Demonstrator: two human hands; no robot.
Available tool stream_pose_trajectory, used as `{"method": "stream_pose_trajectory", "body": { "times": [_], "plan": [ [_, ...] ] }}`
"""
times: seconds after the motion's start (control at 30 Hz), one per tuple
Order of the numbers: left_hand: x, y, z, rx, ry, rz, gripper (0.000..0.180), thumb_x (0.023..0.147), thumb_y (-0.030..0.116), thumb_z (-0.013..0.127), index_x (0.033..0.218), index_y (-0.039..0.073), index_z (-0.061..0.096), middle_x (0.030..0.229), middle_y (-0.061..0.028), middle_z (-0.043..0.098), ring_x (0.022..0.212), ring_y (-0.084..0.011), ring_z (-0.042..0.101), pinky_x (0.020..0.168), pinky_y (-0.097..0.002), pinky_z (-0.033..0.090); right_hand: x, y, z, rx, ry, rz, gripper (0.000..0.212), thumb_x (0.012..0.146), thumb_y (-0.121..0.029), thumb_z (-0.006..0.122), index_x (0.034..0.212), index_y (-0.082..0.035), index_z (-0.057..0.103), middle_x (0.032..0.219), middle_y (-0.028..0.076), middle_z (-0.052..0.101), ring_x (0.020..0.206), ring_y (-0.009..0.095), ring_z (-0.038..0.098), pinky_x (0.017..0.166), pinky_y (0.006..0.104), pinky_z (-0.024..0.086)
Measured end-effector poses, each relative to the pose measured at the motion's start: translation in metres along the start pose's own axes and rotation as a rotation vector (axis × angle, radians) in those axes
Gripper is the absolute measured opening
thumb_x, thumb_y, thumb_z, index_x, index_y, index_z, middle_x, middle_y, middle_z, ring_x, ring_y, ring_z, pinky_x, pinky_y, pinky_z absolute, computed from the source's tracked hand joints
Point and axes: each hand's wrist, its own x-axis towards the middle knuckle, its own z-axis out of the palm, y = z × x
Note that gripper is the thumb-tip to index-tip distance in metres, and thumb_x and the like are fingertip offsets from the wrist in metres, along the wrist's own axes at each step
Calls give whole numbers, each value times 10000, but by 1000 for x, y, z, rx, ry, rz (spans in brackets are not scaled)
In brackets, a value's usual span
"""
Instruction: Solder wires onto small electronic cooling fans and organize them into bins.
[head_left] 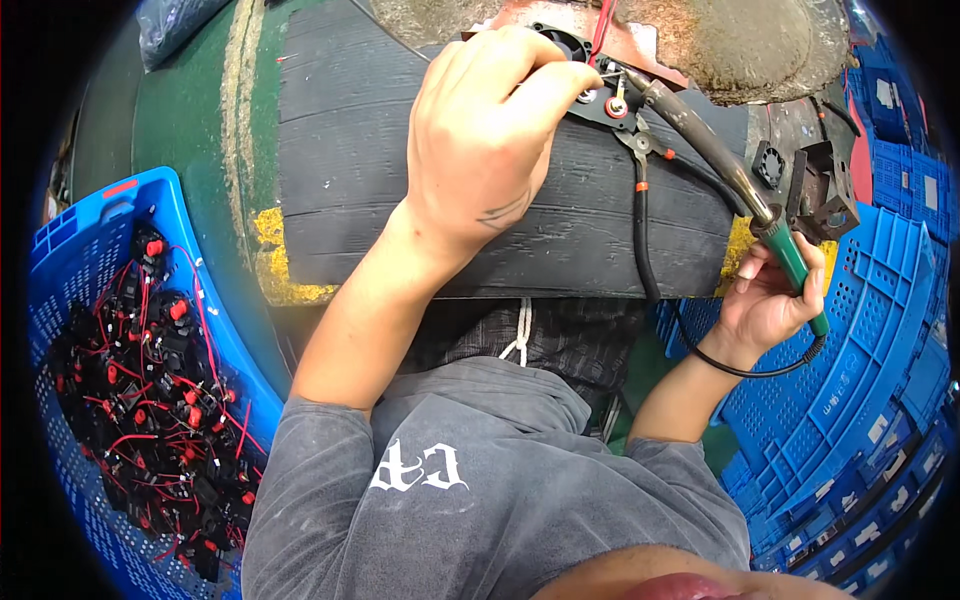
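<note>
My right hand (770, 305) grips the green handle of a soldering iron (722, 160). Its tip reaches up and left to a black panel (590, 112) that carries a small fan (563, 42) and a round red-and-metal terminal (617, 106). Over the panel's left part, my left hand (490, 125) has thumb and fingers pinched together close to the iron's tip; what they hold is hidden. A red wire (603, 30) rises from the panel beside those fingers. Just below the panel lie cutting pliers (643, 150) with black handles and orange bands.
A blue crate (150, 190) full of black parts with red wires stands at left. Blue crates (850, 310) are stacked at right. On the dark bench (340, 150), a loose fan (769, 165) and a brown metal housing (828, 190) lie right of the iron, whose cord (740, 372) loops below.
</note>
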Motion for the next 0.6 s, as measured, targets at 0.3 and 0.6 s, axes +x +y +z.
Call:
{"method": "stream_pose_trajectory", "body": {
  "times": [0.3,0.6],
  "plan": [
    [1,2,-4,-36,-18,-43,185,705,-76,719,819,53,650,815,-42,659,836,-246,638,829,-334,499,-1,-1,-1,-2,8,-15,467,992,-421,443,1099,-15,648,828,220,696,504,193,589,390,230,404],
    [8,9,-3,-80,-9,-21,188,694,-103,706,806,35,644,854,-53,698,863,-232,646,833,-323,499,-1,3,-2,15,-17,-18,494,983,-430,455,1116,1,656,864,228,710,498,203,601,382,235,412]
  ]
}}
